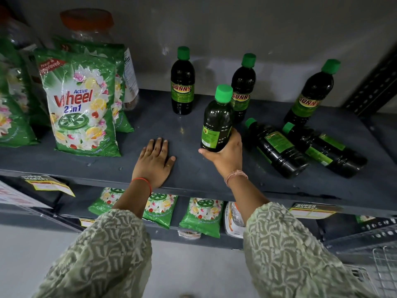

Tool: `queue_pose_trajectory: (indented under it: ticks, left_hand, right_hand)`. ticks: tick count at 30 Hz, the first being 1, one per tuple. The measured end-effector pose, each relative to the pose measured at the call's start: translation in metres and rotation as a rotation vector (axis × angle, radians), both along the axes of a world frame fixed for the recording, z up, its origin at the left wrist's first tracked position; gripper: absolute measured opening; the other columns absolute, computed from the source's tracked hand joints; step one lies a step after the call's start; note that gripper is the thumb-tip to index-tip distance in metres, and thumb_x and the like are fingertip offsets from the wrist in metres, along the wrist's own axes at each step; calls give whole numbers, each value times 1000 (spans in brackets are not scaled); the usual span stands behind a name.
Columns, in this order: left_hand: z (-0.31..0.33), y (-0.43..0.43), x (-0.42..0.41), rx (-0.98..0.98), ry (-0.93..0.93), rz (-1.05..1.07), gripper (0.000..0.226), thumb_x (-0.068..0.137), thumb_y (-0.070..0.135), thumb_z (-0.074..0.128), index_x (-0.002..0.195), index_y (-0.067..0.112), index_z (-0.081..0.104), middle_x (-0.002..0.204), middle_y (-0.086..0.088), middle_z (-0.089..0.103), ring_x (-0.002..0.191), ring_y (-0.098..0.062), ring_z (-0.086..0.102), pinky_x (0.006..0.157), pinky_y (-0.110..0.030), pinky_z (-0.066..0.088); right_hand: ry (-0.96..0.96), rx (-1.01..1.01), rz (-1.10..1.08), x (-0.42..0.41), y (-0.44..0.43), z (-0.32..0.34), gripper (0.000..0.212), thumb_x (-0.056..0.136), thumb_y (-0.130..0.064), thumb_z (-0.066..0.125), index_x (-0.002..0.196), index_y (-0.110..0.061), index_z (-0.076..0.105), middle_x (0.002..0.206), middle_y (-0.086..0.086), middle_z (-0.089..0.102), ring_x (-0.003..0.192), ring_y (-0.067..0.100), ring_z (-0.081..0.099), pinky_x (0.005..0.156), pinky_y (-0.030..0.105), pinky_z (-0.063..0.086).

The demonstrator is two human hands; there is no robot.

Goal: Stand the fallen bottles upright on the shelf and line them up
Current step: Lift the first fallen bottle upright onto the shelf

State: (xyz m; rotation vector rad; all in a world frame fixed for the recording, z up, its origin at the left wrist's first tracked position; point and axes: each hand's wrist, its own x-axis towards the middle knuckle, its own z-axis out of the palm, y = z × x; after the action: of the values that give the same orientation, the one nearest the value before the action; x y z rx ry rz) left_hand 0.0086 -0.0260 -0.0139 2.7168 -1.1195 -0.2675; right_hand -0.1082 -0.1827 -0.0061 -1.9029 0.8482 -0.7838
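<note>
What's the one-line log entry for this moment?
right hand: holding bottle upright | left hand: flat on shelf | standing: three | lying: two

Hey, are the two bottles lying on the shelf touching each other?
Cannot tell. In the head view the left fallen bottle and right fallen bottle lie side by side, bodies overlapping, with no plain gap.

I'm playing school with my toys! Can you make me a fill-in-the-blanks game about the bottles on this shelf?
1. The right hand holds a bottle with a ____ cap.
2. The number of bottles lying on their sides on the shelf is ____.
3. The left hand rests flat on the ____.
4. The number of bottles standing by the back wall is ____.

Missing words: green; two; shelf; three
</note>
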Motion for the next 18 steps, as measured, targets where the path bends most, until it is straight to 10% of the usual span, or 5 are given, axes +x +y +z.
queue_pose_trajectory:
  ticks: [4, 9, 15, 18]
  left_hand:
    - [0, -1, 0, 7, 0, -2, 60, 97, 41, 22, 148, 14, 4, 160, -5, 0, 147, -22, -4, 121, -37, 1]
    - [-2, 0, 1, 3, -12, 4, 60, 96, 42, 22, 148, 15, 5, 160, -5, 1, 147, -22, -3, 121, -36, 2]
    - [-1, 0, 1, -7, -5, -4, 60, 96, 41, 22, 148, 15, 5, 160, -4, 1, 147, -21, -3, 121, -36, 2]
    - [-1, 0, 1, -13, -3, -2, 60, 96, 42, 22, 148, 15, 5, 160, -4, 1, 147, -21, -3, 121, -36, 2]
  right_hand:
    - [-84, 293, 143, -6, -13, 0, 69, 60, -2, 75, 119, -12, 40, 108, 2, 58, 102, 19, 57, 97, 43, 47]
    - [59, 39, 45, 4, 1, 4, 115, 42, -45, 87, 135, -14, 28, 137, 11, 39, 128, 25, 34, 110, 43, 30]
    - [-39, 193, 7, -1, 0, 2, 61, 63, -7, 79, 114, -9, 44, 115, 13, 60, 100, 19, 55, 89, 33, 46]
    - [18, 282, 162, -6, -16, 0, 57, 73, 6, 67, 122, -7, 42, 116, 9, 58, 108, 18, 52, 102, 40, 41]
